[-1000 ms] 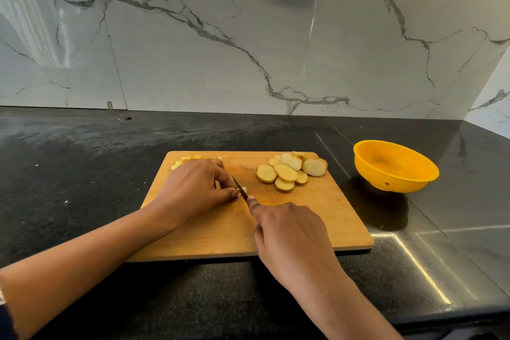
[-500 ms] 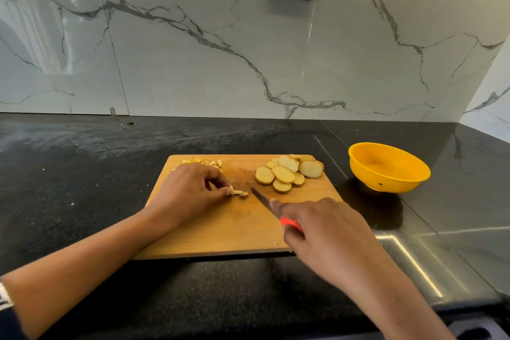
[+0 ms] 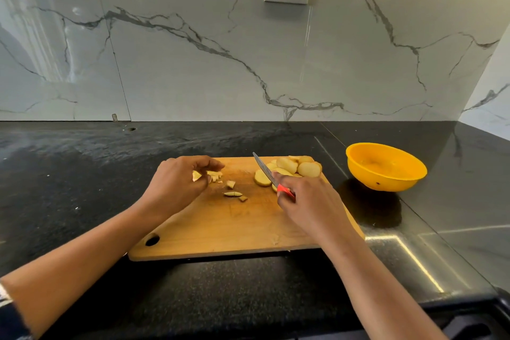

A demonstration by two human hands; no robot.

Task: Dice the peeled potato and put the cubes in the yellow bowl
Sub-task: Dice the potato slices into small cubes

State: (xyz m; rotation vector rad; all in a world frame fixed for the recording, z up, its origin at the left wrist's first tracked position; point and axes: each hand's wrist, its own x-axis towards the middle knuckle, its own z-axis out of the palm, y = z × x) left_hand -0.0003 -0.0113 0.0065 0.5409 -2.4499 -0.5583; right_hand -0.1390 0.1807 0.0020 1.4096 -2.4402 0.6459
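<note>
Wooden board (image 3: 234,226) on black surface (image 3: 82,174), potato partly diced.
Left hand (image 3: 176,188) at the board's 10 o'clock curls its fingers round a potato chunk (image 3: 196,175); small cubes (image 3: 232,194) lie just beside it, toward 3 o'clock. Right hand (image 3: 311,204) grips a red-handled knife (image 3: 265,170), blade pointing to 11 o'clock over potato slices (image 3: 300,168) piled at the board's 1 o'clock. Yellow bowl (image 3: 386,182) sits off the board at 2 o'clock.

a potato piece (image 3: 196,175) is pinched by the curled left hand (image 3: 176,188); the knife (image 3: 271,178) is gripped in the right hand (image 3: 311,204).
</note>
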